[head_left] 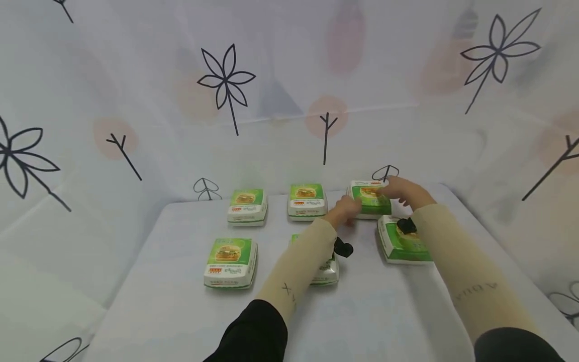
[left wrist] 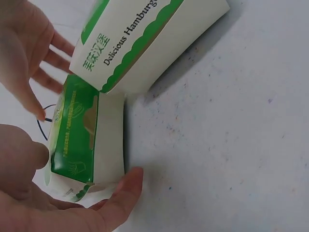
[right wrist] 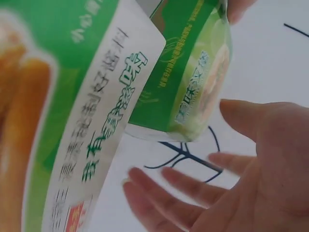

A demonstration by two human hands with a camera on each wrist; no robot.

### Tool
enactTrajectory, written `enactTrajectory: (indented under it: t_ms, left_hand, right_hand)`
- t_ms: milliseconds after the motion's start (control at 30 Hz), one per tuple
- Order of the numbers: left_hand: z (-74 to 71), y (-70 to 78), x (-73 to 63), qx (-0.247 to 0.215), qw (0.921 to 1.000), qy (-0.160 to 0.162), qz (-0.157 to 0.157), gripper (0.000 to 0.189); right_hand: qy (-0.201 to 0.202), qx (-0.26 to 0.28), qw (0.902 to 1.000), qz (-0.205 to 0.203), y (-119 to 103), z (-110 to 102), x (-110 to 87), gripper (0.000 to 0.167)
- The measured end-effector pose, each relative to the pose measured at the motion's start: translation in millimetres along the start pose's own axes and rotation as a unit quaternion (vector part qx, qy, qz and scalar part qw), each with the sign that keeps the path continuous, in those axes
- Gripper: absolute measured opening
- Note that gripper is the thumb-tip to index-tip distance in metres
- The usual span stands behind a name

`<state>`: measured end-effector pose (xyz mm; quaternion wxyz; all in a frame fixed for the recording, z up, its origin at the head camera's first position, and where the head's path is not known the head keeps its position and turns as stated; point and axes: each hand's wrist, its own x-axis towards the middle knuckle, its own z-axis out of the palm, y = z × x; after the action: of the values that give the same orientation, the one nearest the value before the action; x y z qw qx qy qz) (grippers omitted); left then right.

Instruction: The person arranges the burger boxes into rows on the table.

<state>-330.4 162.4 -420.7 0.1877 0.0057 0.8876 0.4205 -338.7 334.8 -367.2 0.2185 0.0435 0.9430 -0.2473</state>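
Note:
A green-and-white hamburger box lies at the back right of the table, its top printed with a burger. My left hand holds its left end, thumb at the upper side and a finger low along the edge in the left wrist view. At the other end is my right hand, fingers spread and apart from the box in the right wrist view. A second hamburger box overlaps a corner of the first in that view; in the head view it lies in front, partly hidden by the right sleeve.
Two more hamburger boxes stand in the back row, one at the left and one in the middle. In front are a left box and a middle box, partly behind the left sleeve. A patterned cloth rises behind the white table.

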Motion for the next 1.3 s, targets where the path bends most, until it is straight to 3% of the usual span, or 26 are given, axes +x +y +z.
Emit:
enactTrajectory:
  t_ms: [167, 433, 567, 700, 900, 1100, 1200, 1300]
  left_hand:
    - [4.7, -2.7, 0.7, -0.050, 0.9985, -0.021, -0.007, 0.057]
    - [-4.2, 0.0, 10.3, -0.075, 0.9969, 0.008, -0.025, 0.045]
    - [-6.4, -2.2, 11.1, -0.074, 0.9971, 0.004, -0.018, 0.050]
    - [-2.8, 0.9, 8.5, -0.058, 0.9976, 0.011, -0.036, 0.056]
    - [7.1, 5.2, 8.3, -0.077, 0.9952, -0.003, -0.061, 0.057]
    - [2.8, 3.9, 16.5, -0.049, 0.9975, 0.027, -0.042, 0.053]
    - [1.7, 3.3, 14.5, -0.034, 0.9987, 0.019, -0.034, 0.053]
    - [3.2, 4.5, 6.9, -0.049, 0.9981, -0.002, -0.038, 0.054]
  right_hand:
    - [-0.022, -0.009, 0.9991, -0.036, 6, 0, 9.4, 0.069]
    - [0.011, -0.031, 0.9987, -0.039, 5, 1, 7.1, 0.058]
    - [0.018, -0.039, 0.9983, -0.041, 2, 1, 2.1, 0.065]
    - [0.034, -0.056, 0.9960, -0.061, 3, -1, -1.7, 0.072]
    - [0.029, -0.069, 0.9951, -0.064, 9, 0, 2.0, 0.059]
    - [0.018, -0.061, 0.9974, -0.035, 4, 3, 3.7, 0.054]
    - [0.017, -0.059, 0.9978, -0.024, 3, 1, -1.6, 0.061]
    - [0.025, -0.064, 0.9971, -0.031, 5, -4, -8.5, 0.059]
